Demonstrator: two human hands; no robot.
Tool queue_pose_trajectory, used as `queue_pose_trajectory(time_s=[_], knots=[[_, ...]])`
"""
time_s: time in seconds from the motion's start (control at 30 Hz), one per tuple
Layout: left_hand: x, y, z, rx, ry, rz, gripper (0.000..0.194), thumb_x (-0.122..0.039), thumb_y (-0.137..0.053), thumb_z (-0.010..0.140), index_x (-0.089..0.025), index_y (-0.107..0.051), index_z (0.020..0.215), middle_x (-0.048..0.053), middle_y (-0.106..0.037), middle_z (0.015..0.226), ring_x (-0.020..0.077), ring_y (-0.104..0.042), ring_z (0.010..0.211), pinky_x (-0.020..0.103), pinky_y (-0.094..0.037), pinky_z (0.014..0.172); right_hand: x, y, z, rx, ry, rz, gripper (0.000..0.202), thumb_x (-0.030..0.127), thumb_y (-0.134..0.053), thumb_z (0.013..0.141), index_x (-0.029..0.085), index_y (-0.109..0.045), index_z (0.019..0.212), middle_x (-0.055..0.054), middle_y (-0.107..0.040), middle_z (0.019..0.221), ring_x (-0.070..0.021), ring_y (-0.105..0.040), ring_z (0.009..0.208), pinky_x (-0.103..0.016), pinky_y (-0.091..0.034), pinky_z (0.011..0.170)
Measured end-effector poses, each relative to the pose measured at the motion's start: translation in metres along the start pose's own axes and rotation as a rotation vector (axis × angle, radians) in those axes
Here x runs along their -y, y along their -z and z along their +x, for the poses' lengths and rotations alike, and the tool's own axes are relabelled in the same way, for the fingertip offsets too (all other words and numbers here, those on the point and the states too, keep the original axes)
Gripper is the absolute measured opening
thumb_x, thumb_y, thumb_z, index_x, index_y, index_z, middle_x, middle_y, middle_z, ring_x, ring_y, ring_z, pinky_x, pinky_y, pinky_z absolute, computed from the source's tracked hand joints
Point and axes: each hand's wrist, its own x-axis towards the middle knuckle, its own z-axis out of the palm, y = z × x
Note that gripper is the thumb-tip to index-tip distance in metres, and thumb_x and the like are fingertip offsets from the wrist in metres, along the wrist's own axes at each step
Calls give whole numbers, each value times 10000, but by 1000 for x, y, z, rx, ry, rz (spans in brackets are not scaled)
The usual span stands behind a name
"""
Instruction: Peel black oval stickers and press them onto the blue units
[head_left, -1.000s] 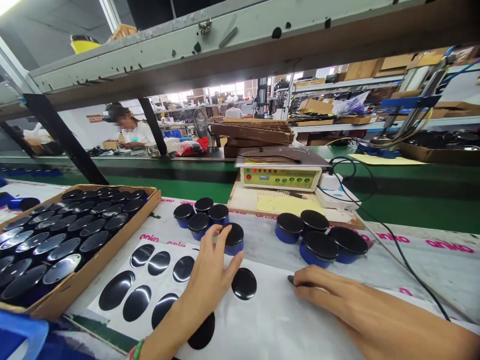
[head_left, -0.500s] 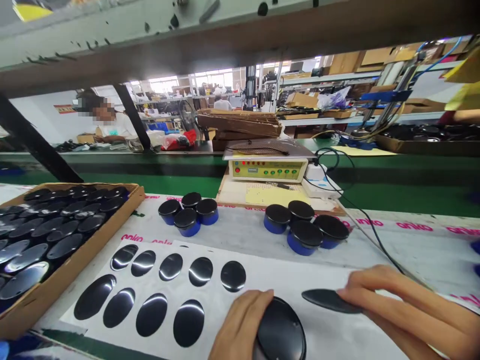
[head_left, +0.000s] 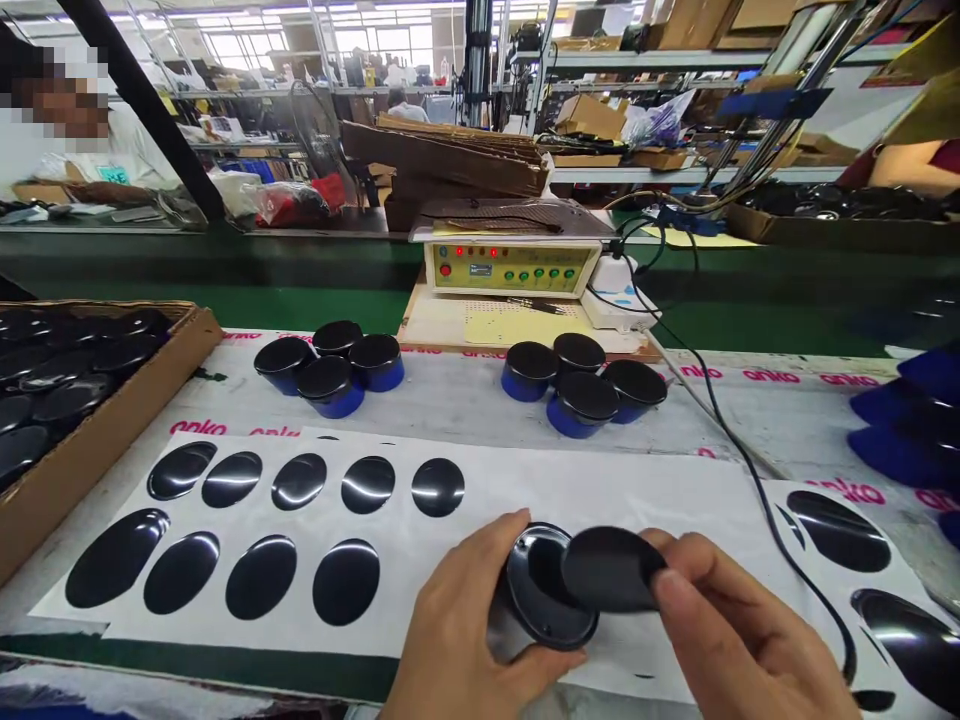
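Observation:
My left hand (head_left: 469, 620) is wrapped round a round black cap-like part (head_left: 544, 625), whose glossy top with a raised rim faces up. Pinched between the thumb and fingers of my right hand (head_left: 731, 620) is a thin black disc (head_left: 611, 570). That disc is tilted over the right side of the round part and overlaps it in view; whether they touch I cannot tell. Under both hands lies a white backing sheet (head_left: 525, 480) with rows of glossy black oval discs (head_left: 346, 582) on its left half.
Two clusters of blue-sided, black-topped round parts (head_left: 330, 385) stand behind the sheet. A cardboard box (head_left: 150, 400) of black parts is at left. Behind sits a control unit (head_left: 517, 270); its black cable (head_left: 727, 420) crosses the right side. A person (head_left: 97, 150) sits at far left.
The view has tilted down and turned right. My right hand has brought the disc left, over the round part in my left hand, and the disc's flat face now shows.

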Motion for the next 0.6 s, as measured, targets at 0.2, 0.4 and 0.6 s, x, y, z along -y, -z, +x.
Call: queue_pose_trajectory(time_s=[0.2, 0.4, 0.6], knots=[[2, -1, 0, 2, -59, 31, 863, -170, -860, 538, -348, -484, 1295, -12, -615, 1266, 260, -599, 1133, 412, -521, 973, -7, -18, 4, 37, -137, 80, 296, 435, -570, 857, 199, -531, 684, -56, -483, 980, -183, -547, 856, -254, -526, 693], [2, 0, 0, 16, -70, 48, 850, -198, -853, 566, -346, -467, 1309, 0, -611, 1271, 275, -599, 1130, 436, -533, 949, -9, -24, 3, 85, -164, 94, 243, 409, -567, 868, 217, -549, 719, -32, -476, 993, -167, -546, 883, -233, -520, 728], [1, 0, 0, 26, -73, 48, 841, -197, -848, 572, -347, -466, 1307, -11, -618, 1258, 256, -603, 1122, 404, -532, 949, -8, -24, 2, 46, -42, -16, 232, 364, -579, 869, 211, -548, 697, -34, -492, 929, -155, -561, 842, -199, -524, 679]])
